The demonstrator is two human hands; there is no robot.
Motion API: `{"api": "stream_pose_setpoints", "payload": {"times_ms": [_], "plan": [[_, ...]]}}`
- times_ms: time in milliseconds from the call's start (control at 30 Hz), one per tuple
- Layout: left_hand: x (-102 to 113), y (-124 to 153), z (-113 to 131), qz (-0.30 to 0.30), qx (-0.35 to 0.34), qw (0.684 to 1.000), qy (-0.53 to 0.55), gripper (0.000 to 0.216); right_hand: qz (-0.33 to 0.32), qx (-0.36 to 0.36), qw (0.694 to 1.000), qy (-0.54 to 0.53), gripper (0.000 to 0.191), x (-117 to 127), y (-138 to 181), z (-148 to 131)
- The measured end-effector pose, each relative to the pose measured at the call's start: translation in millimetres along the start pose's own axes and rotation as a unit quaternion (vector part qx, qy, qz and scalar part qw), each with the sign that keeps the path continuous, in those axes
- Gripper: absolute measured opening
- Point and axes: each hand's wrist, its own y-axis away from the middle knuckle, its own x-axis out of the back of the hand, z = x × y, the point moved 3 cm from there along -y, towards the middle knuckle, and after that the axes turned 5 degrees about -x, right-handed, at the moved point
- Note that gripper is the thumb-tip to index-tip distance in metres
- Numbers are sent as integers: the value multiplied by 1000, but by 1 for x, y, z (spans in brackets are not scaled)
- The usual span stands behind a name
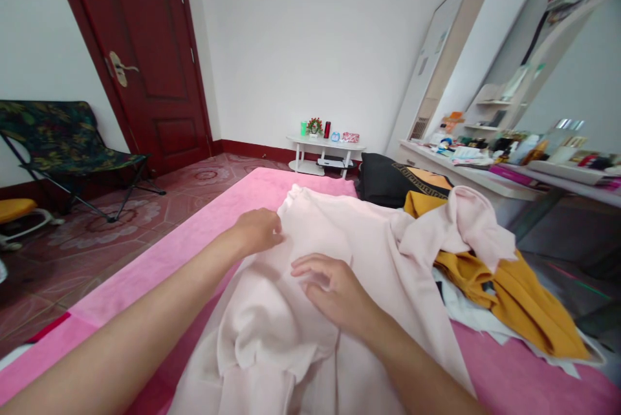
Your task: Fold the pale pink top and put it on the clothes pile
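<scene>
Pale pink garment [339, 260] lies spread and rumpled across the pink bed cover [213, 221], in front of us. Our left hand [257, 231] has its grip pinched shut on a fold at the garment's upper left edge. Our right hand [330, 289] rests flat on the cloth near the middle, fingers loosely spread, holding nothing. Just right of the garment, touching it: mustard-yellow clothing [514, 298] over white cloth [475, 318], black garment [388, 182] behind. Folding chair [63, 143] well apart, by the red door [145, 53]
</scene>
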Motion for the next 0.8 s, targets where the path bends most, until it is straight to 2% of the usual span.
{"api": "stream_pose_setpoints", "payload": {"times_ms": [67,133,200,267,333,500,633,800], "plan": [[-6,-17,16,3,-90,996,28,40,5,35,995,99,34,-7,1,8],[-20,-37,31,-25,-193,979,58,48,-47,51,980,185,42,-16,6,13],[-39,-62,36,-52,-231,970,61,58,-87,50,967,233,47,-22,11,16],[-59,-89,29,-47,-191,979,48,69,-102,39,961,254,48,-25,14,17],[-75,-116,17,-13,-137,990,41,77,-106,33,958,264,48,-26,14,17],[-90,-170,-12,128,-51,990,40,57,-96,24,961,260,47,-26,10,21],[-89,-187,-27,179,44,982,44,45,-88,17,963,254,47,-27,9,23],[-87,-190,-36,183,113,976,31,40,-81,13,967,243,47,-29,7,25]]}}
